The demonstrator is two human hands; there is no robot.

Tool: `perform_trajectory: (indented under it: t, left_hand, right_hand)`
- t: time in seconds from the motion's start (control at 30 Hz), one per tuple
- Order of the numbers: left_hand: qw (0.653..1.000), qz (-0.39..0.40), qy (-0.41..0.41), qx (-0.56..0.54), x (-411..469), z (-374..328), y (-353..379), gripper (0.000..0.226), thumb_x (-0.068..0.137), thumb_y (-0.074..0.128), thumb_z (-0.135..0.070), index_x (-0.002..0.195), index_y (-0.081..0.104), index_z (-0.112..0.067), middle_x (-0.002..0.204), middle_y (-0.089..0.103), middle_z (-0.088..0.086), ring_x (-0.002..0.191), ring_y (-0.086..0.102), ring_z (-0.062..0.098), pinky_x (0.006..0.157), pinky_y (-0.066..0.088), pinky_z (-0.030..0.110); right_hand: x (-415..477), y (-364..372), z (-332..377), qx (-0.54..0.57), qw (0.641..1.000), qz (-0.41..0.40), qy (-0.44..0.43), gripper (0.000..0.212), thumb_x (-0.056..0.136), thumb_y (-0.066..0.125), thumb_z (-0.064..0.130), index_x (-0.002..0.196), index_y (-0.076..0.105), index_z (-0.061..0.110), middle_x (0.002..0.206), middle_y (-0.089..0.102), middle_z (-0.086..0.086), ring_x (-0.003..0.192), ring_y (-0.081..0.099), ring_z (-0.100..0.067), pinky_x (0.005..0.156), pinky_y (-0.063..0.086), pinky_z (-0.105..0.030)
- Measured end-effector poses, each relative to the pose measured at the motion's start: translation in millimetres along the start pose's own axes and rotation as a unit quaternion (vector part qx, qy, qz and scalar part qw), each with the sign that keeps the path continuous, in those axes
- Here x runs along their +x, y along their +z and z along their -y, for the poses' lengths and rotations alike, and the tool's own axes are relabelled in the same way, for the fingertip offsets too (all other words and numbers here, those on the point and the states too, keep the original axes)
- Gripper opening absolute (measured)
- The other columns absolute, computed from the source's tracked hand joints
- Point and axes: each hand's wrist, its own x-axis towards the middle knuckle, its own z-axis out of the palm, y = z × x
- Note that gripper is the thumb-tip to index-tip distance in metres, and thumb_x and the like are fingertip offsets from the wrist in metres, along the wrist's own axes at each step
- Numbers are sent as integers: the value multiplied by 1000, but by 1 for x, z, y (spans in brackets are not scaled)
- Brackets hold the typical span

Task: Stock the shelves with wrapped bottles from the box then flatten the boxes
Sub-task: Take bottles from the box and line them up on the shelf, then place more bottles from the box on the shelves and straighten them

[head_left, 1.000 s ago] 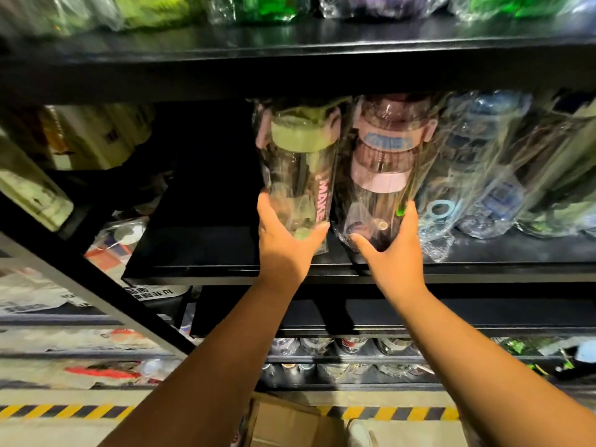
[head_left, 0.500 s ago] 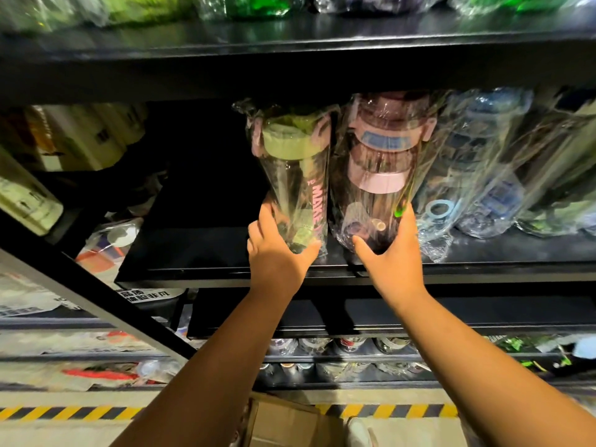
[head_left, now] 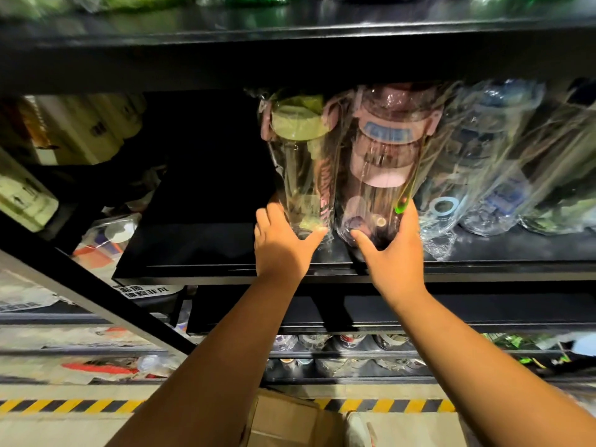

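Head view: looks up at a black middle shelf [head_left: 209, 250] from in front and slightly below; blurred towards the edges.
Left hand [head_left: 283, 243]: cups the base of a green-lidded wrapped bottle [head_left: 300, 162], thumb on its right side, fingers curled round its left.
Right hand [head_left: 392, 250]: grips the base of a pink-lidded wrapped bottle [head_left: 383, 162], thumb on the left, fingers round the right; half closed, not clenched.
Bottle position: both upright near the shelf's front edge, side by side and touching. Cannot tell whether either base sits fully on the board.
Neighbours: blue wrapped bottles [head_left: 483, 175] just right of the pink-lidded one, leaning; bare shelf to the left.
Step in hand: most likely seating this pair in the row.
Doing it well: push from low on the bases, both together, straight back. Keep the lids clear of the upper shelf [head_left: 290, 37], which sits close above. Let go only once each base feels flat and steady.
Wrap: loose, shiny film, probably slippery, so hold the bottle body through it, not the slack.
Risk: a nudge to the right could tip the leaning blue ones; a bottle left near the front edge may topple off.
Box: cardboard box [head_left: 283, 421] on the floor between the forearms, beside yellow-black floor tape [head_left: 64, 406]; contents hidden.
Progress: stocking seemingly under way, flattening not yet begun.
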Motion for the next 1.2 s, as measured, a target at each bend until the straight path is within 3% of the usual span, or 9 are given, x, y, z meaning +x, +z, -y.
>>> perform_trajectory:
  t: [0.23, 0.33, 0.43, 0.57, 0.67, 0.83, 0.93, 1.03, 1.2]
  left_hand:
    - [999, 14, -5, 44, -2, -5, 0, 70, 76, 77, -56, 115, 42, -11, 120, 43, 7, 113, 49, 31, 98, 45, 48]
    - [999, 38, 5, 33, -4, -1, -4, 80, 77, 78, -53, 132, 39, -9, 133, 41, 8, 123, 46, 31, 103, 44, 47]
    - [997, 81, -4, 3, -8, 2, -12, 101, 81, 76, -50, 155, 17, -14, 157, 26, 8, 142, 32, 28, 115, 34, 44]
    - [995, 100, 18, 2, -24, 9, -21, 109, 84, 74, -50, 159, 0, -24, 164, 17, 2, 149, 22, 24, 120, 27, 41]
    - [994, 92, 54, 24, -42, 22, -26, 102, 85, 72, -49, 159, 8, -21, 160, 27, 5, 147, 26, 24, 120, 27, 41]
    - [969, 33, 189, 158, -84, 63, -29, 83, 83, 61, -55, 147, 42, -7, 150, 45, 15, 143, 38, 35, 118, 27, 55]
    - [957, 35, 199, 207, -123, 89, -32, 84, 80, 64, -55, 149, 40, -14, 159, 32, 11, 149, 25, 32, 119, 17, 55]
    - [956, 86, 186, 209, -161, 120, -33, 90, 77, 74, -53, 150, 40, -14, 157, 35, 13, 148, 27, 35, 117, 19, 57]
    - [945, 182, 127, 241, -204, 157, -44, 93, 81, 68, -61, 155, 30, -20, 162, 25, 12, 152, 17, 33, 121, 8, 49]
  right_hand:
    - [1, 4, 5, -22, 999, -10, 23, 92, 83, 76, 36, 153, 19, 20, 148, 44, -5, 134, 45, -25, 107, 42, -41]
    - [1, 4, 5, -27, 999, -6, 31, 96, 82, 77, 39, 154, 16, 21, 149, 43, -6, 136, 44, -26, 107, 43, -45]
    - [0, 2, 7, -41, 999, 0, 34, 103, 82, 78, 40, 156, 10, 19, 153, 38, -9, 141, 36, -28, 111, 38, -44]
    - [-15, -3, 10, -73, 997, 10, 33, 107, 85, 75, 38, 158, 2, 13, 162, 21, -11, 149, 18, -27, 120, 22, -40]
    - [-46, -2, 6, -159, 987, 16, -17, 103, 88, 71, 40, 157, 3, 4, 163, 13, -14, 150, 11, -30, 121, 11, -39]
    - [-114, 10, -19, -334, 938, 60, -70, 90, 88, 62, 52, 156, 21, 9, 164, 7, -16, 151, 2, -36, 117, 10, -60]
    - [-152, 15, -36, -414, 896, 122, -105, 88, 87, 62, 56, 155, 27, 13, 164, 11, -15, 150, 7, -38, 115, 14, -62]
    - [-187, 20, -48, -448, 871, 184, -86, 84, 87, 61, 58, 154, 31, 17, 163, 18, -16, 149, 15, -40, 114, 18, -63]
    - [-235, 25, -43, -434, 854, 286, -18, 77, 95, 44, 59, 158, 13, 27, 165, 7, -12, 151, 7, -38, 118, 10, -59]
